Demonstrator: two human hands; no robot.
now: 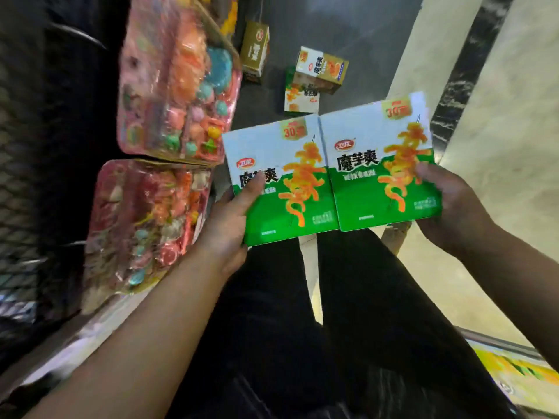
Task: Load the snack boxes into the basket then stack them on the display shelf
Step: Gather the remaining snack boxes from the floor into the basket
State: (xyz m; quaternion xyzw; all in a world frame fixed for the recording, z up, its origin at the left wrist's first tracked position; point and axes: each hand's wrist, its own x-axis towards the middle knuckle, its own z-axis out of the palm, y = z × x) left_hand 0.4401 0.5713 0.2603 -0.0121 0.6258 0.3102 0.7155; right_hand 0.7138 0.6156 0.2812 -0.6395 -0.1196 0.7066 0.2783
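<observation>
Two boxes up, one per hand, side by side with their inner edges touching, printed fronts facing me, above my black trousers (363, 297). My left hand (230, 219) grips the left green-and-white cardboard snack box (281, 189) at its lower left corner: thumb curled onto the front over the black lettering, other fingers underneath (hidden). My right hand (444, 204) grips the right green-and-white cardboard snack box (363, 182) at its right edge: thumb pressed on the front beside the orange skewer picture, fingers behind it, out of sight. Both grips are closed on the boxes.

Three more boxes sit well apart from these on the dark grey floor (348, 25): a gold carton (254, 52) standing alone, and a white-and-gold carton (322, 69) touching a small green-and-white carton (299, 95). At my left, two pink plastic-wrapped toy packs, upper toy pack (178, 83) and lower toy pack (145, 222), both blurred.
</observation>
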